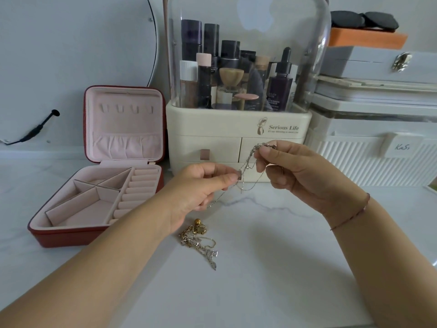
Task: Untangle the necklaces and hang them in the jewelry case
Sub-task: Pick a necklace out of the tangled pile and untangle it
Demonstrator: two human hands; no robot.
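Observation:
A thin silver necklace is stretched in the air between my hands. My left hand pinches its lower part near a small square pendant; my right hand pinches the bunched upper part. A tangle of gold and silver necklaces lies on the white table below my left hand. The red jewelry case stands open at the left, with a pink lining, a row of hooks in its upright lid and nothing on them.
A cream cosmetics organizer with a clear dome and bottles stands right behind my hands. White storage boxes are stacked at the right. A round mirror edge rises at the back left. The marble tabletop spreads in front.

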